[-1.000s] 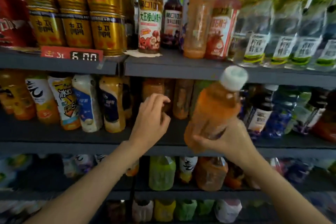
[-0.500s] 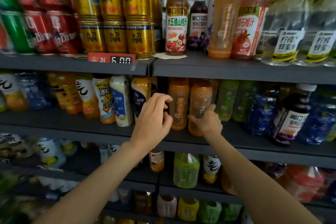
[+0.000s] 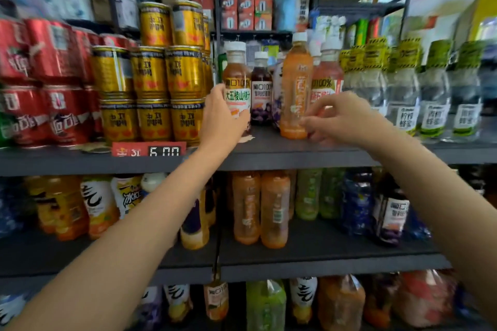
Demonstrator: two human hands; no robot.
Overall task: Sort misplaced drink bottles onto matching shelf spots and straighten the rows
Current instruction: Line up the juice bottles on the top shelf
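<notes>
On the upper shelf (image 3: 295, 154) stands a brown juice bottle (image 3: 236, 80) with a white cap. My left hand (image 3: 222, 118) grips its lower half, thumb across the label. Two places to the right stands a tall orange bottle (image 3: 295, 88) among unlike bottles. My right hand (image 3: 341, 118) has curled fingers, and its fingertips pinch that bottle's lower right side. Between the two stands a dark purple juice bottle (image 3: 261, 94). Two matching orange bottles (image 3: 259, 209) stand side by side on the middle shelf.
Stacked gold cans (image 3: 153, 94) and red cans (image 3: 45, 83) fill the upper shelf's left. A pink bottle (image 3: 326, 80) and clear lemon-honey bottles (image 3: 403, 99) stand at right. A red price tag (image 3: 149, 149) hangs on the shelf edge. Green and blue bottles (image 3: 330, 193) line the middle shelf.
My right hand left the orange bottle on the middle shelf. Both hands then rose to the upper shelf and took hold of bottles there. The view tilted upward.
</notes>
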